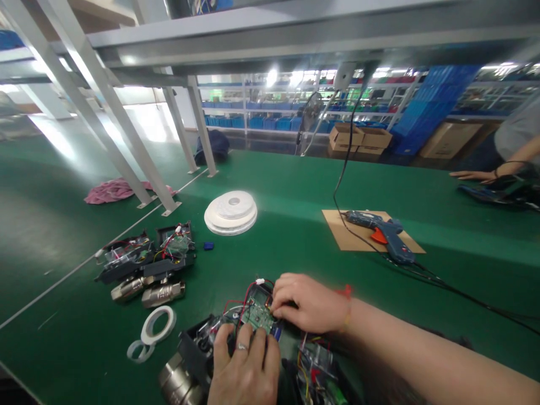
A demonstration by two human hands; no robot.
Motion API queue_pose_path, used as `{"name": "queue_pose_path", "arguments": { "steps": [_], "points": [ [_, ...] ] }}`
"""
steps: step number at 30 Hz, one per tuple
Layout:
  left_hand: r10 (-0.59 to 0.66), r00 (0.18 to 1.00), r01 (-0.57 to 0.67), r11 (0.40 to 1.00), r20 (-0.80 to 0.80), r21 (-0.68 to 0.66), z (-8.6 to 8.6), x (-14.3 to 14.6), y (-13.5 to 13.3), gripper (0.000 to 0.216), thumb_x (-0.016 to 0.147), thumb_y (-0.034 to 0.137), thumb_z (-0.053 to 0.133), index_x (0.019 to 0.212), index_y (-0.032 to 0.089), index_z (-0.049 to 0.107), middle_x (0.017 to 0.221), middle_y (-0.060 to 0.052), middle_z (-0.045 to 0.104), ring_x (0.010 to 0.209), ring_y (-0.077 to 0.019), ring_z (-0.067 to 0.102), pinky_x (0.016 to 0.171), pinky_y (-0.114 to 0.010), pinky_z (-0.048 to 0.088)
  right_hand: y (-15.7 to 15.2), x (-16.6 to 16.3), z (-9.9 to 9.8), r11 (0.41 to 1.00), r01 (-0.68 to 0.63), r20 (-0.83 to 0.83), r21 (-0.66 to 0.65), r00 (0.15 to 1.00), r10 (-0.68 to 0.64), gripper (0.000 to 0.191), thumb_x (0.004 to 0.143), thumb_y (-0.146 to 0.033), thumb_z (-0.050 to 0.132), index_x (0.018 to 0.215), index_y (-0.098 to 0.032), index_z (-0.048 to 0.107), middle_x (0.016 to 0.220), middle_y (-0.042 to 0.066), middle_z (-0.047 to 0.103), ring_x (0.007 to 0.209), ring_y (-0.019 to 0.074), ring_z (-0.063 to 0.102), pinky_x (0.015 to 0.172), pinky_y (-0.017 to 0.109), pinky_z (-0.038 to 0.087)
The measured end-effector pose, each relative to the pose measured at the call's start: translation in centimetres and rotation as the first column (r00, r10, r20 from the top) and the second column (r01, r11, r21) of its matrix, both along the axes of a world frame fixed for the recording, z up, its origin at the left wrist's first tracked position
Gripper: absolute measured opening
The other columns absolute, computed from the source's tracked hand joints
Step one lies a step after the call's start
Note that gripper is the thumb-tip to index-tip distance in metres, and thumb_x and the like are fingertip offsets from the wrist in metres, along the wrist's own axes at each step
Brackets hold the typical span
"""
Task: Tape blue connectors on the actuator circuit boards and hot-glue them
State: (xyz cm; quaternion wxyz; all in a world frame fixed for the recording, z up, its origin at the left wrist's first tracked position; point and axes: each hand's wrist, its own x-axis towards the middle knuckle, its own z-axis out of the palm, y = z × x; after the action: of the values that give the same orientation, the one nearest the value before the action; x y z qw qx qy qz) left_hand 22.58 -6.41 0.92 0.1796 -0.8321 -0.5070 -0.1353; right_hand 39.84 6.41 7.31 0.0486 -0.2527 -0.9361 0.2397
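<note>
A green circuit board point(256, 316) with thin wires lies in an opened black housing point(198, 337), whose metal valve body point(179, 379) sticks out at the lower left. My left hand point(247, 365), with a ring on one finger, is curled over the near edge of the board and grips it. From the right, my right hand point(306, 304) pinches the board's right edge beside some small wires; its fingertips are partly hidden. A white connector point(260, 280) on red and black wires stands up behind the board. Close by my right forearm is another opened unit point(316, 365) with coloured wires.
Two opened units point(169, 247) with metal valves point(163, 293) sit at left, near tape rolls point(158, 325). Beyond are white reels point(231, 212) and a small blue part point(208, 246). A glue gun point(382, 230) lies on cardboard point(350, 239), its cable trailing right. Another person's hand point(475, 176) rests far right.
</note>
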Motion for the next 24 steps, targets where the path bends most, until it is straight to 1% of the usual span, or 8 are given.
{"name": "queue_pose_path", "arguments": {
  "steps": [1,2,5,7,9,15,18,24],
  "points": [
    [0.008,0.999,-0.009,1.0,0.033,0.026,0.0,0.1,0.0,0.023,0.092,0.019,0.047,0.104,0.026,0.066,0.103,-0.001,0.073,0.098,-0.0262,0.059,0.094,-0.053,0.034,0.1,0.1,0.0,0.998,0.07,-0.018,0.005,0.997,-0.07,0.011,0.091,-0.022,0.064,0.089,-0.015,0.073,0.094,0.006,0.071,0.093,0.019,0.061,0.086,0.03,0.046],
    [0.021,0.997,-0.025,0.998,0.078,0.053,-0.1,0.2,0.0,0.021,0.093,0.02,0.048,0.102,0.026,0.066,0.101,0.0,0.073,0.098,-0.0249,0.058,0.098,-0.052,0.031,0.2,0.2,-0.1,0.991,0.131,-0.036,-0.002,0.991,-0.131,0.015,0.086,-0.026,0.07,0.096,-0.014,0.071,0.101,0.008,0.069,0.098,0.022,0.059,0.089,0.034,0.046],
    [0.052,0.978,-0.074,0.992,0.201,0.105,-0.3,0.7,0.0,0.019,0.095,0.023,0.049,0.096,0.026,0.067,0.094,0.002,0.073,0.098,-0.0224,0.056,0.107,-0.05,0.023,0.3,0.5,-0.7,0.975,0.183,-0.047,-0.128,0.981,-0.19,0.074,0.071,-0.036,0.082,0.133,-0.011,0.053,0.129,0.016,0.058,0.118,0.0311,0.051,0.102,0.046,0.042],
    [0.047,0.977,-0.071,0.992,0.209,0.108,-0.4,0.9,0.0,0.021,0.097,0.024,0.047,0.096,0.025,0.068,0.094,0.002,0.072,0.098,-0.0216,0.055,0.11,-0.049,0.02,0.3,0.6,-1.2,0.962,0.149,0.005,-0.23,0.988,-0.152,0.095,0.071,-0.04,0.081,0.15,-0.014,0.035,0.141,0.018,0.05,0.126,0.034,0.046,0.108,0.052,0.037],
    [0.043,0.98,-0.065,0.991,0.192,0.114,-0.4,0.9,0.1,0.023,0.098,0.025,0.045,0.096,0.025,0.068,0.094,0.001,0.072,0.097,-0.0213,0.054,0.11,-0.049,0.019,0.3,0.5,-1.4,0.952,0.138,0.068,-0.274,0.99,-0.124,0.099,0.074,-0.041,0.078,0.155,-0.017,0.027,0.143,0.018,0.049,0.128,0.0355,0.045,0.109,0.055,0.034],
    [0.03,0.994,-0.042,0.993,0.106,0.112,-0.4,0.9,0.3,0.023,0.097,0.025,0.045,0.093,0.025,0.068,0.094,0.0,0.071,0.099,-0.0228,0.052,0.106,-0.052,0.023,0.7,-0.3,-1.5,0.946,0.172,0.131,-0.274,0.981,-0.141,0.104,0.067,-0.028,0.081,0.155,-0.027,0.026,0.142,0.015,0.049,0.13,0.0361,0.043,0.108,0.056,0.033],
    [0.034,0.996,-0.042,0.995,0.083,0.089,-0.4,1.0,0.5,0.023,0.097,0.024,0.045,0.093,0.025,0.068,0.095,0.0,0.07,0.101,-0.0231,0.051,0.103,-0.052,0.025,0.7,-0.6,-1.4,0.942,0.196,0.146,-0.273,0.976,-0.161,0.104,0.065,-0.027,0.081,0.154,-0.031,0.027,0.139,0.013,0.051,0.128,0.0358,0.044,0.106,0.056,0.034],
    [0.028,0.997,-0.033,0.997,0.067,0.074,-0.3,0.9,0.5,0.022,0.097,0.024,0.045,0.1,0.025,0.067,0.094,0.001,0.07,0.1,-0.0224,0.051,0.102,-0.052,0.025,0.9,-0.5,-1.2,0.936,0.201,0.156,-0.29,0.975,-0.161,0.102,0.066,-0.025,0.08,0.154,-0.032,0.028,0.14,0.013,0.051,0.129,0.036,0.044,0.106,0.056,0.034]
  ]
}}
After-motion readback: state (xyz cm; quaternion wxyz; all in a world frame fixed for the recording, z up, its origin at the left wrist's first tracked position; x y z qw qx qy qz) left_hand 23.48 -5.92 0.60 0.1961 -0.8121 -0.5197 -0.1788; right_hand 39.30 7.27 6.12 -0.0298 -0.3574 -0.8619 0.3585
